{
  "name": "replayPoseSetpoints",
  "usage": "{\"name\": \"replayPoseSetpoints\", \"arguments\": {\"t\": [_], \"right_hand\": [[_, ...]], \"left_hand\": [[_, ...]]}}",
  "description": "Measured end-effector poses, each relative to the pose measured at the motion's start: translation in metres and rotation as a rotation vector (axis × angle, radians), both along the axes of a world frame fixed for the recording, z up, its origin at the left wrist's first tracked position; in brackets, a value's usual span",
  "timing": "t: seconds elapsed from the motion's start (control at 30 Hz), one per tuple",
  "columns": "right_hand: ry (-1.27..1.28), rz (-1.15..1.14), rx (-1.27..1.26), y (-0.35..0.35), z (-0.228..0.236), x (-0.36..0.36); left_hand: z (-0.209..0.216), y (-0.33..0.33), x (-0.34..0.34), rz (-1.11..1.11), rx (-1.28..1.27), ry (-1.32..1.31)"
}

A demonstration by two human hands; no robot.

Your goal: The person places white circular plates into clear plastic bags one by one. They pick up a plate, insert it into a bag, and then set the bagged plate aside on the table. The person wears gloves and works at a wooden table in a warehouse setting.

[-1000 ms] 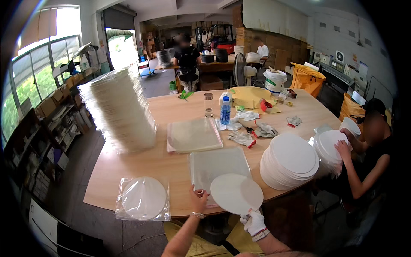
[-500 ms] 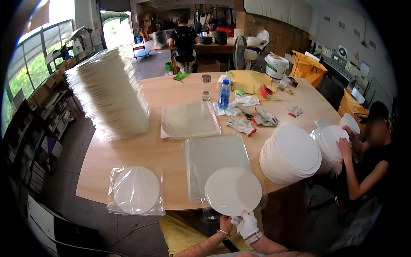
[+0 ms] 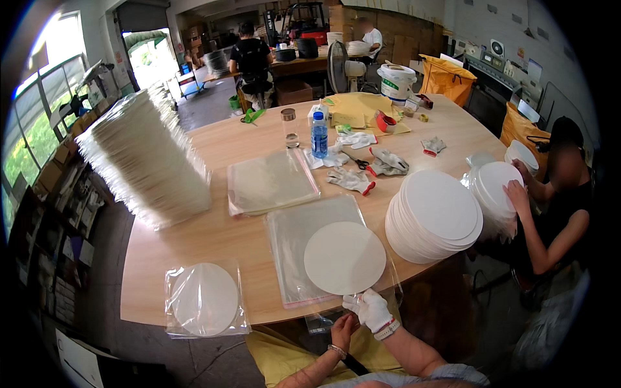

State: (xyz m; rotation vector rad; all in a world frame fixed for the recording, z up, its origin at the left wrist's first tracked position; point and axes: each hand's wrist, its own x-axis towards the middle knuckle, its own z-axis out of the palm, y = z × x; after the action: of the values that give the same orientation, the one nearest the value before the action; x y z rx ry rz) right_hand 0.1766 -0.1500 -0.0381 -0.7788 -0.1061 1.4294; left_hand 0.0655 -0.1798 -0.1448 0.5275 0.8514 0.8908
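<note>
A round white disc (image 3: 345,258) lies over a stack of clear flat plastic bags (image 3: 291,239) near the table's front edge. My right hand (image 3: 370,312), in a white knit glove, pinches the disc's near rim. Close beside it, my bare left hand (image 3: 343,328) has its fingers closed at the edge of a clear plastic bag (image 3: 317,322) that hangs over the table edge. Clear film also shows right of the disc; how far the bag covers the disc I cannot tell. Further left, another white disc (image 3: 206,299) lies inside a clear bag.
A thick stack of white discs (image 3: 433,213) stands at right, a tall leaning stack of white-edged sheets (image 3: 149,161) at left. Behind are more bags (image 3: 272,181), a blue bottle (image 3: 319,136), loose gloves (image 3: 388,161), and scissors (image 3: 359,161). A co-worker (image 3: 550,207) handles discs at right.
The disc has moved farther onto the table over the bag stack, with my right hand following it. My left hand stays near the table edge. The whole view has shifted slightly.
</note>
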Motion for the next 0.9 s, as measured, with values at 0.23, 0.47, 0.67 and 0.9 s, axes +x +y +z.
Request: {"name": "replayPoseSetpoints", "arguments": {"t": [0.23,0.47,0.67,0.9], "right_hand": [[-0.017,0.041,0.01,0.011,0.0,0.006],[-0.312,0.732,-0.182,-0.038,0.066,0.059],[-1.969,-0.035,-0.044,-0.008,0.013,0.115],[-1.628,0.166,0.206,-0.015,0.04,0.028]], "left_hand": [[0.029,0.008,-0.021,-0.173,0.136,0.078],[0.078,0.041,-0.116,-0.211,-0.04,0.154],[0.074,0.053,-0.115,-0.285,-0.049,0.305],[0.065,0.03,-0.123,-0.321,-0.024,0.303]]}}
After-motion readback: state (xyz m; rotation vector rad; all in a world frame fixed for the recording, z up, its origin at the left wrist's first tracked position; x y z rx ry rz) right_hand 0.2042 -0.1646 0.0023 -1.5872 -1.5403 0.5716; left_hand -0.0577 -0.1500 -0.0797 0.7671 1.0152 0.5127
